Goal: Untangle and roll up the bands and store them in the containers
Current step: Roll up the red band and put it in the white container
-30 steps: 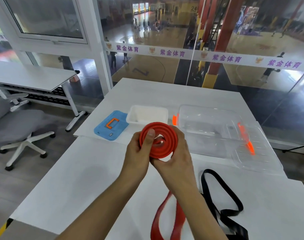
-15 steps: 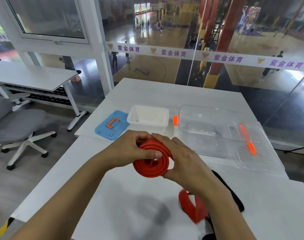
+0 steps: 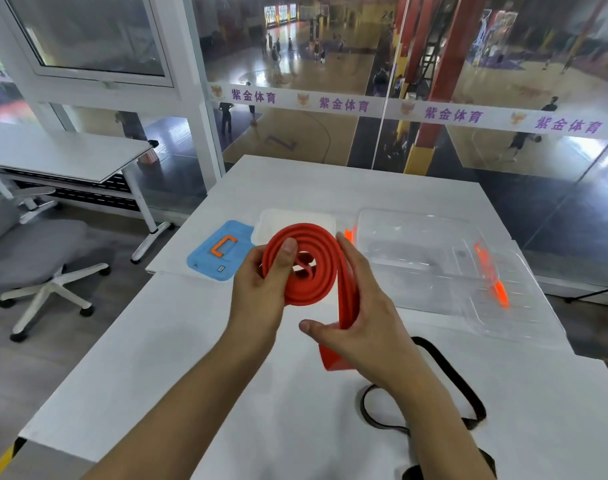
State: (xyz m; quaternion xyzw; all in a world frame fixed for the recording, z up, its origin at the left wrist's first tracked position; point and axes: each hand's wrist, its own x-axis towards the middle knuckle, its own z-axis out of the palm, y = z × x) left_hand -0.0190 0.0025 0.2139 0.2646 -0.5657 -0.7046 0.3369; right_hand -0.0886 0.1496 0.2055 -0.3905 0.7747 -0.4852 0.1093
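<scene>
A red band (image 3: 314, 268) is partly wound into a coil held up above the white table (image 3: 178, 358). My left hand (image 3: 261, 289) pinches the coil's left side, thumb on its face. My right hand (image 3: 361, 317) holds the band's loose tail along the coil's right side, fingers straight against it; a short red end hangs below that hand. A black band (image 3: 447, 372) lies unrolled on the table under my right forearm. Behind the coil stand a white container (image 3: 278, 220) and a clear container (image 3: 416, 251).
A blue lid (image 3: 219, 251) with an orange handle lies left of the white container. A clear lid (image 3: 503, 292) with an orange clip sits right of the clear container. A glass wall runs behind the table. An office chair (image 3: 36, 258) and another desk stand to the left.
The coil has been raised and turned upright again. More of the red tail has been wound on, so only a short end hangs below my right hand.
</scene>
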